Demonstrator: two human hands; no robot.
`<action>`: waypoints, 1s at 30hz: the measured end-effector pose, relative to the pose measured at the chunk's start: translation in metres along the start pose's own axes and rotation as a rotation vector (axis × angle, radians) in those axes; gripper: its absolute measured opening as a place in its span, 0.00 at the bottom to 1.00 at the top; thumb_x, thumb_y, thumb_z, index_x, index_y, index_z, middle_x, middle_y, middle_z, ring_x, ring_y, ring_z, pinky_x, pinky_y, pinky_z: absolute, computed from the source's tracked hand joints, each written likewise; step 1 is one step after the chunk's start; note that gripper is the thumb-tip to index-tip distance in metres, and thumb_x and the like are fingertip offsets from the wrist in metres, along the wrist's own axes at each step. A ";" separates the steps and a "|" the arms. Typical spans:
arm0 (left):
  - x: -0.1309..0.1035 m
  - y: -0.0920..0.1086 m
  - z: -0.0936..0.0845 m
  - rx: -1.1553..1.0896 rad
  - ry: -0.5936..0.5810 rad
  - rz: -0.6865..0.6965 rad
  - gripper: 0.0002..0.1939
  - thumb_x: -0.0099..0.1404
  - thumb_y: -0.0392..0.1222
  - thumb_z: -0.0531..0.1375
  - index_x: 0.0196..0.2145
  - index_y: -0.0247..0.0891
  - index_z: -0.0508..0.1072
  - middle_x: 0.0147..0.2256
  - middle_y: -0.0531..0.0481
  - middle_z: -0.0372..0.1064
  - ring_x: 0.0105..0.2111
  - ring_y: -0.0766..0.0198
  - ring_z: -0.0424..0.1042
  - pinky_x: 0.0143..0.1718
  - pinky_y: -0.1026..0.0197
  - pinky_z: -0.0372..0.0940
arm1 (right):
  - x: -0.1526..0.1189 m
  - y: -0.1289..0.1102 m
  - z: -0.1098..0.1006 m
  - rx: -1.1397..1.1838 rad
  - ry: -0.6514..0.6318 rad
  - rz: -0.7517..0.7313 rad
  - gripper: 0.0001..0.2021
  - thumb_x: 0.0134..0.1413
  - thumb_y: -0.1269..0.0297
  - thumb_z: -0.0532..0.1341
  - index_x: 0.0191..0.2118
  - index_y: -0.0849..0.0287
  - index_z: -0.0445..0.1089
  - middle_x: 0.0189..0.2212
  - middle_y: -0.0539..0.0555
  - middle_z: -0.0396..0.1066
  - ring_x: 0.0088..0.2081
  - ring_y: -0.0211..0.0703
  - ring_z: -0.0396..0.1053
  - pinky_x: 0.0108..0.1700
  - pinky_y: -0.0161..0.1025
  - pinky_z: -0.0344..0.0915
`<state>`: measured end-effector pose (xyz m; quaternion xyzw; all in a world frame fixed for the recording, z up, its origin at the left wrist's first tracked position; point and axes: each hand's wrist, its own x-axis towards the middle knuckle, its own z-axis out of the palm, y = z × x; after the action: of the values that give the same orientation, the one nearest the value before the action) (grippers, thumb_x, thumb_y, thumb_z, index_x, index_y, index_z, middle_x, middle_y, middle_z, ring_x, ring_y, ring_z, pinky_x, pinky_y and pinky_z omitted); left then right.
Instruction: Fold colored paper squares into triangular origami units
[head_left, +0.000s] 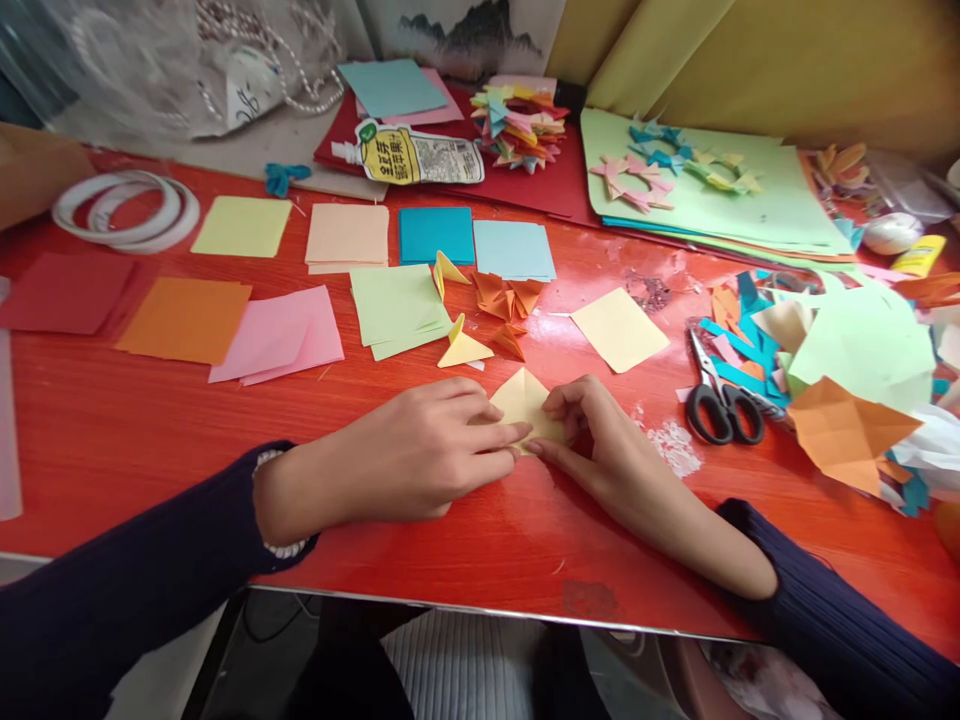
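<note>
A pale yellow sheet of paper [521, 400], folded to a point at its far end, lies on the red table between my hands. My left hand [427, 450] rests over its near left side, fingers stretched out and pressing it down. On the right edge, my right hand [600, 440] pinches the paper between thumb and curled fingers. Just beyond are small yellow folded pieces [463, 345] and orange folded pieces [508, 297]. A flat pale yellow square [620, 330] lies to the right of them. My fingers hide the paper's near edge.
Coloured paper stacks, such as orange [184, 320] and green [397, 310], spread across the left and middle. Black-handled scissors [721, 400] lie at right beside paper scraps [855, 430]. A pouch [420, 153], finished paper rings [517, 120] and white tape rolls [127, 210] stand farther back.
</note>
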<state>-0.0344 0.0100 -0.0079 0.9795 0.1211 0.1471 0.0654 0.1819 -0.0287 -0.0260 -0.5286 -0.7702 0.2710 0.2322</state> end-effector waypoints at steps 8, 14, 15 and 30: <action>-0.002 -0.002 -0.003 0.003 -0.050 0.010 0.19 0.62 0.26 0.47 0.43 0.38 0.72 0.52 0.52 0.67 0.44 0.62 0.69 0.48 0.53 0.59 | 0.000 0.000 -0.002 -0.019 -0.025 -0.027 0.13 0.52 0.68 0.61 0.38 0.56 0.54 0.34 0.53 0.63 0.35 0.42 0.65 0.29 0.36 0.62; -0.004 -0.001 -0.005 -0.003 -0.077 0.008 0.18 0.63 0.28 0.47 0.44 0.38 0.71 0.52 0.54 0.67 0.46 0.62 0.68 0.51 0.52 0.55 | 0.000 0.000 -0.004 -0.020 -0.079 -0.017 0.14 0.53 0.64 0.61 0.40 0.56 0.55 0.36 0.54 0.64 0.36 0.42 0.65 0.30 0.37 0.62; -0.004 -0.001 -0.005 -0.003 -0.082 0.006 0.18 0.63 0.28 0.47 0.45 0.38 0.70 0.52 0.54 0.67 0.47 0.62 0.68 0.51 0.52 0.54 | 0.000 0.000 -0.005 -0.015 -0.088 -0.012 0.14 0.53 0.64 0.61 0.41 0.57 0.55 0.36 0.54 0.64 0.36 0.42 0.64 0.30 0.37 0.62; -0.001 0.006 -0.003 0.085 -0.011 0.003 0.16 0.66 0.29 0.47 0.45 0.35 0.71 0.49 0.50 0.69 0.46 0.59 0.69 0.50 0.53 0.58 | 0.003 0.003 -0.025 0.009 -0.300 -0.036 0.13 0.55 0.64 0.59 0.43 0.57 0.55 0.41 0.56 0.61 0.39 0.41 0.64 0.38 0.38 0.66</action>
<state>-0.0352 0.0044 -0.0048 0.9824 0.1253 0.1365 0.0242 0.1992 -0.0208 -0.0092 -0.4672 -0.8045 0.3460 0.1218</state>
